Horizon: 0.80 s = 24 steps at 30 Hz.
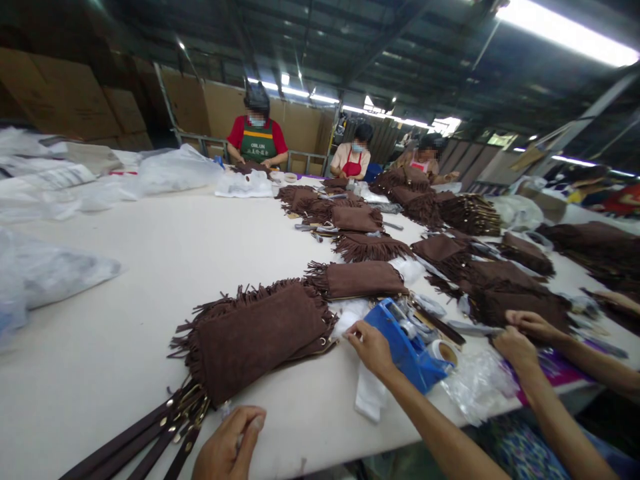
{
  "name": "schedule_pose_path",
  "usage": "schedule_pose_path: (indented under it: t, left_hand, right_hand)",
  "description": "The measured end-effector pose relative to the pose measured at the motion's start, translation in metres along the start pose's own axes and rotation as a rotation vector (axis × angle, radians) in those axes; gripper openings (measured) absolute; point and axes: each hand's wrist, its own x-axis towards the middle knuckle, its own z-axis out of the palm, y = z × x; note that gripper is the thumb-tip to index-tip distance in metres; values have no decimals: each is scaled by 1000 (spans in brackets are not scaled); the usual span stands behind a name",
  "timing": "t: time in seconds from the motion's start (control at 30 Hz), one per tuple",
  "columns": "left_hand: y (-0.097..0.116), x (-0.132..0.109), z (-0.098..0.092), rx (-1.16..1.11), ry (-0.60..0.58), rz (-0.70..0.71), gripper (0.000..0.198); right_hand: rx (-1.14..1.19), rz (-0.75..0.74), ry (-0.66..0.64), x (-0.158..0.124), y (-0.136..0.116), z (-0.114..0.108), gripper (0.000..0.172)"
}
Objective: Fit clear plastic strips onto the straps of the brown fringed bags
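Note:
My left hand [231, 443] is at the bottom edge, closed with thumb against fingers; whatever it may hold is hidden. Just above it lies a stack of dark brown fringed suede bags [260, 337], with brown straps [160, 433] and gold-coloured clasps trailing to the lower left. My right hand [371, 348] pinches at the stack's right end, beside white wadding [349, 315]; I cannot make out what is between its fingertips. Right behind that hand stands a blue tape dispenser [407, 353] with a roll of tape [444, 352]. A white sheet [369, 393] lies under my right wrist.
A co-worker's hands [520, 343] work at the right, near crumpled clear plastic bags [480, 387]. More brown fringed bags [373, 245] spread across the white table [175, 247]. Plastic-wrapped bundles [55, 267] lie at the left. Several people [257, 137] sit along the far side.

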Motion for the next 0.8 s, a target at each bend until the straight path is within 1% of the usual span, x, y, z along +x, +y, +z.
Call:
schedule_pose_path:
  t: [0.1, 0.17, 0.23, 0.3, 0.4, 0.47, 0.53, 0.57, 0.63, 0.73, 0.77, 0.8]
  left_hand:
    - [16, 10, 20, -14, -1, 85, 21]
    - [31, 24, 39, -22, -9, 143, 21]
    - [49, 43, 61, -42, -28, 179, 27]
    - [64, 65, 88, -80, -58, 192, 33]
    - [77, 97, 135, -167, -115, 133, 40]
    - [76, 114, 165, -242, -181, 31, 48]
    - [71, 126, 189, -297, -239, -91, 56]
    - [67, 130, 199, -313, -256, -139, 59]
    - [60, 135, 211, -329, -261, -188, 61]
    - [55, 140, 216, -342, -245, -174, 52]
    - [55, 141, 216, -350, -241, -168, 49]
    - [55, 142, 216, -359, -238, -162, 46]
  right_hand:
    - [128, 73, -33, 4, 8, 4, 23]
    - [220, 97, -69, 7, 13, 5, 26]
    - [301, 120, -92, 9, 17, 5, 30]
    - [359, 152, -85, 10, 21, 3, 33]
    - [409, 197, -35, 9, 23, -2, 34]
    - [432, 215, 0, 5, 22, -7, 33]
    - [436, 205, 21, -2, 19, -12, 30]
    - [413, 170, 25, -8, 17, -15, 29]
    - [297, 29, -6, -21, 12, -18, 24]
    - [44, -234, -120, -42, 4, -24, 22]
    - [8, -287, -162, -48, 0, -26, 23]
    - [19, -314, -199, -54, -5, -30, 22]
